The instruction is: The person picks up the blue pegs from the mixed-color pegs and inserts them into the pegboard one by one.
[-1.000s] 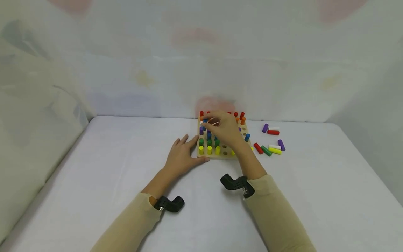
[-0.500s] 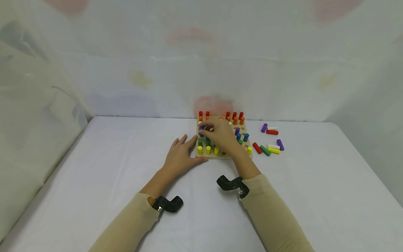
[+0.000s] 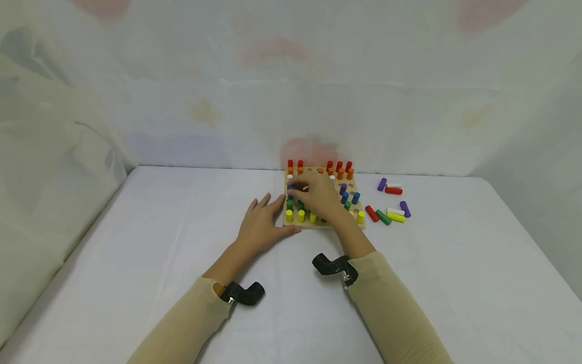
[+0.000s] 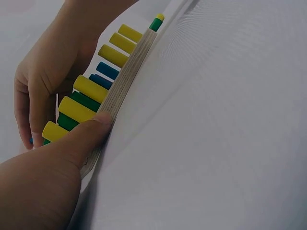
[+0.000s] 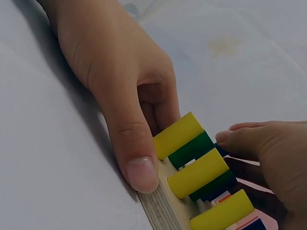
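Note:
A wooden peg board (image 3: 318, 225) stands at the table's far middle, with red, orange, blue, green and yellow pegs upright in it. My left hand (image 3: 262, 227) lies flat on the table with straight fingers; its thumb (image 4: 84, 136) presses the board's near left corner (image 5: 156, 211). My right hand (image 3: 316, 198) reaches over the board from the right. Its curled fingertips pinch a peg (image 3: 291, 188) in the left columns, behind the green pegs; its colour is hard to tell. The yellow front-row pegs (image 5: 196, 172) stand just in front of those fingers (image 5: 249, 139).
Several loose pegs lie on the white table right of the board: purple (image 3: 383, 184), red (image 3: 372, 214), green (image 3: 384, 218), yellow (image 3: 396, 217) and white (image 3: 395, 211). A pale wall closes the far edge. A draped cloth (image 3: 50, 167) hangs on the left.
My right hand has drawn back from the board's far rows toward me; its fingertips now sit lower, in the left middle rows. The left hand has stayed put.

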